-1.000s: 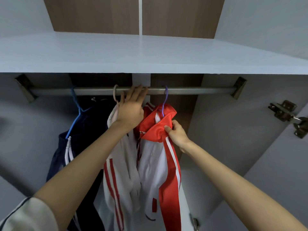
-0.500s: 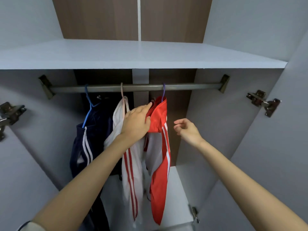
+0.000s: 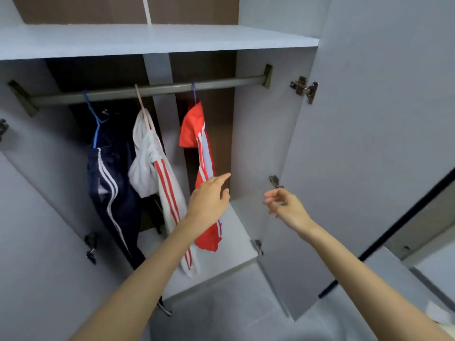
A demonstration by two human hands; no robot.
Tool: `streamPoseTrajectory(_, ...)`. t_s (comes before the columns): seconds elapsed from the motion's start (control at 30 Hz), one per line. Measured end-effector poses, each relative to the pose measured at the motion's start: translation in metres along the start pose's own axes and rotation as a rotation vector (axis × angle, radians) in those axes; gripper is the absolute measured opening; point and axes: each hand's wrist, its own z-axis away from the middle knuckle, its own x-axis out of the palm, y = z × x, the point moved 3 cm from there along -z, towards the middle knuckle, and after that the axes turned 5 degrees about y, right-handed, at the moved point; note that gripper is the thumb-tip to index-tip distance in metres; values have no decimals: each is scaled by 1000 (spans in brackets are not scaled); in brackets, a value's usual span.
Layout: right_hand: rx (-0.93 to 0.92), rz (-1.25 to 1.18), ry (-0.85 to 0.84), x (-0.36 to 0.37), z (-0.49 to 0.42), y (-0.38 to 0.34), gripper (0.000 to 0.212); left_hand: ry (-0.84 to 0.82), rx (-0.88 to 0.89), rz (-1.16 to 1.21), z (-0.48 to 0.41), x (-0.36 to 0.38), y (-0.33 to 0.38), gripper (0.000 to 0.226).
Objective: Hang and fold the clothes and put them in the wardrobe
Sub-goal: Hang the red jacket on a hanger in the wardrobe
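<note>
Three garments hang from the grey rail (image 3: 152, 89) inside the open wardrobe. A navy garment with white stripes (image 3: 110, 183) hangs on a blue hanger at the left. A white garment with red stripes (image 3: 152, 163) hangs in the middle. A red and white garment (image 3: 197, 134) hangs on a purple hanger at the right. My left hand (image 3: 209, 200) is in front of the red garment's lower part, fingers relaxed, holding nothing. My right hand (image 3: 285, 205) hovers to the right, near the open door, fingers loosely curled and empty.
A white shelf (image 3: 157, 38) runs above the rail. The wardrobe floor panel (image 3: 229, 257) lies below the clothes. The right door (image 3: 369, 143) stands open with metal hinges (image 3: 304, 88); the left door (image 3: 37, 217) is open too. A dark-framed panel is at the far right.
Both hands have let go of the clothes and drawn back and down from the rail. The view has pulled back and tilted, and the three garments now hang spaced apart.
</note>
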Motion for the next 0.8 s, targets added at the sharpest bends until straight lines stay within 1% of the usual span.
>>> streamPoseTrajectory(0.1, 62, 27, 17, -29, 42, 28, 15, -56, 13, 33, 32, 23, 26, 46)
streamPoseTrajectory(0.3, 135, 67, 33, -82, 123, 93, 15, -129, 42, 92, 109, 77, 81, 44)
streamPoseTrajectory(0.53, 195, 96, 42, -144, 230, 178, 15, -222, -13, 119, 216, 147, 156, 42)
streamPoseTrajectory(0.63, 224, 89, 59, -169, 275, 203, 13, -259, 9, 127, 256, 165, 187, 42)
streamPoseTrajectory(0.8, 277, 150, 154, -206, 349, 238, 17, -365, 93, 138, 302, 188, 233, 42)
